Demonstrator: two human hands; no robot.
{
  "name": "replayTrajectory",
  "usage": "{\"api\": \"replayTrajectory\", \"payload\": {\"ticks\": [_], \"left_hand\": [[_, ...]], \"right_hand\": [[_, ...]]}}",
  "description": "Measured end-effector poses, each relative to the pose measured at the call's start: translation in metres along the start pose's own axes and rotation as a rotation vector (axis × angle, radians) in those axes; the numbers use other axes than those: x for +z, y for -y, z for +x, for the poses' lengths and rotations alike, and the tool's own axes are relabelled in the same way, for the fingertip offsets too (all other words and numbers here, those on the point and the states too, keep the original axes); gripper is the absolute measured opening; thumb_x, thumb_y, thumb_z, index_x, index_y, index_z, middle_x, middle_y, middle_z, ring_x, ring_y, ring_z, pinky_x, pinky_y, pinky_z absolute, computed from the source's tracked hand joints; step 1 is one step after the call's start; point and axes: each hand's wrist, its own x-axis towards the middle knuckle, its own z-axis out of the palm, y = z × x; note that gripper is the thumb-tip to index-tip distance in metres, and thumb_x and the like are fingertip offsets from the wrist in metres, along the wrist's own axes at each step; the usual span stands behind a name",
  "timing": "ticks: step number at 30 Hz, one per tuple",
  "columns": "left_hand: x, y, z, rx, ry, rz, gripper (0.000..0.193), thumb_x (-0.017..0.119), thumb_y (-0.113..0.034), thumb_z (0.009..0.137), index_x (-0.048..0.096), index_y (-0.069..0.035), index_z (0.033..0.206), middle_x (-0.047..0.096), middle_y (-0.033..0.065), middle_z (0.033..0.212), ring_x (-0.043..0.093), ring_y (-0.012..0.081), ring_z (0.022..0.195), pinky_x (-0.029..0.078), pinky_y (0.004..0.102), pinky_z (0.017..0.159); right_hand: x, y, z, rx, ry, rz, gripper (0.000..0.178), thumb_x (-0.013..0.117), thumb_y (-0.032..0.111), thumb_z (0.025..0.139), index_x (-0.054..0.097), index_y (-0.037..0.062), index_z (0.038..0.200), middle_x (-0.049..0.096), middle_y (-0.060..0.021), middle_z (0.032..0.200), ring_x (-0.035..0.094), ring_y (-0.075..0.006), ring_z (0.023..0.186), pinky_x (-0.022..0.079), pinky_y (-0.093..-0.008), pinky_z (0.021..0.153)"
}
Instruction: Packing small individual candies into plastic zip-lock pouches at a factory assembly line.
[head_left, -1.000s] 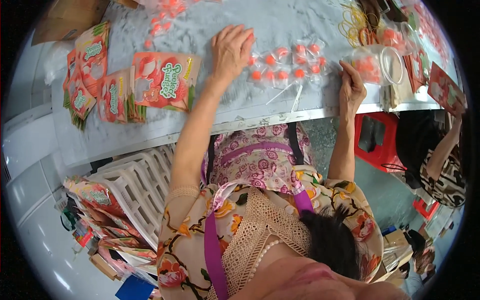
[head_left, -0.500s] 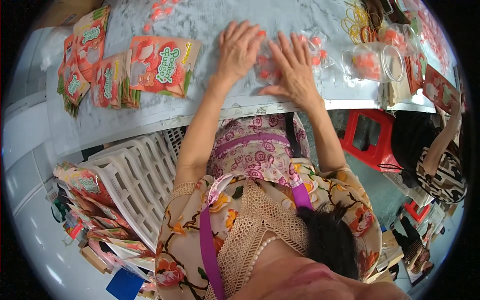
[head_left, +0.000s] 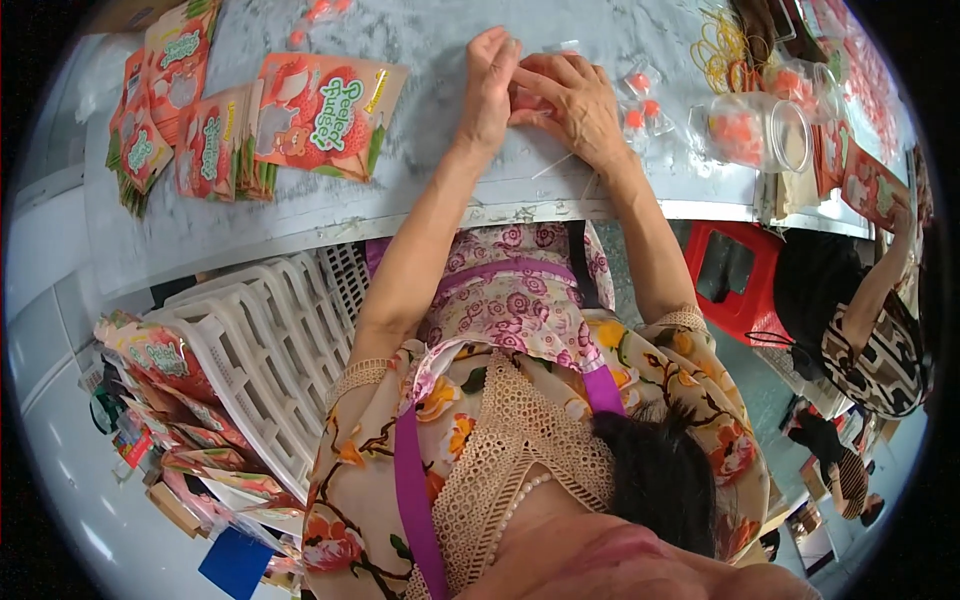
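Note:
My left hand (head_left: 486, 92) stands on edge over the table, its fingers curled together beside my right hand; what they grip, if anything, is hidden. Bent fingers of my right hand (head_left: 575, 108) close over red-orange candies (head_left: 528, 99) in clear wrappers, which show only in part between the two hands. Just right of that hand lie several more wrapped candies (head_left: 640, 100). Two thin pale sticks (head_left: 553, 166) point out from below the right hand toward the table's front edge.
Printed red pouches (head_left: 325, 115) lie in stacks at left. A clear jar of red candies (head_left: 750, 132) lies on its side at right, near yellow rubber bands (head_left: 715, 50). White crates (head_left: 250, 350) and a red stool (head_left: 735, 275) stand below the table (head_left: 430, 200). Another person's arm (head_left: 880, 270) is far right.
Both hands were flat with fingers spread over the candies. They have come together, fingers curling, and the right hand has closed over candies. The pale sticks now show below it.

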Motion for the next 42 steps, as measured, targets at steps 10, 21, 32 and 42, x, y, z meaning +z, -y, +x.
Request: {"api": "replayTrajectory", "payload": {"ticks": [10,21,32,42], "left_hand": [[-0.098,-0.096,-0.074,0.434,-0.188,1.762,0.04,0.067,-0.014,0.081,0.057,-0.004,0.119,0.057,0.0182,0.115,0.053,0.0366,0.106,0.044,0.0396,0.092],[-0.099,-0.12,-0.072,0.166,-0.148,1.65,0.02,0.071,-0.019,0.08,0.07,-0.002,0.089,0.065,0.0102,0.074,0.059,0.0222,0.063,0.048,0.0334,0.064],[-0.077,-0.084,-0.034,-0.276,-0.074,1.246,0.044,0.067,-0.042,0.079,0.07,0.001,0.073,0.062,0.0134,0.059,0.058,0.0194,0.053,0.045,0.0348,0.063],[-0.07,-0.078,-0.041,-0.133,0.015,1.388,0.028,0.061,-0.029,0.081,0.069,-0.003,0.077,0.063,0.0172,0.063,0.063,0.0334,0.066,0.046,0.041,0.065]], "right_hand": [[0.001,0.004,-0.006,-0.068,-0.113,-0.008,0.034,0.074,0.01,0.07,0.07,0.0225,0.101,0.064,0.0008,0.1,0.063,-0.0198,0.085,0.054,-0.0336,0.066],[-0.002,0.011,0.002,0.236,-0.253,0.384,0.027,0.071,0.005,0.076,0.073,0.0143,0.101,0.065,-0.0063,0.102,0.066,-0.02,0.085,0.056,-0.0296,0.068],[-0.001,0.059,0.036,0.305,-0.208,0.86,0.022,0.069,0.005,0.079,0.073,0.0077,0.101,0.066,-0.0075,0.099,0.064,-0.0155,0.09,0.055,-0.0267,0.072],[0.026,0.053,0.024,0.265,-0.103,0.725,0.023,0.072,0.007,0.077,0.072,0.0081,0.1,0.066,-0.0084,0.095,0.066,-0.0187,0.082,0.054,-0.0291,0.071]]}}
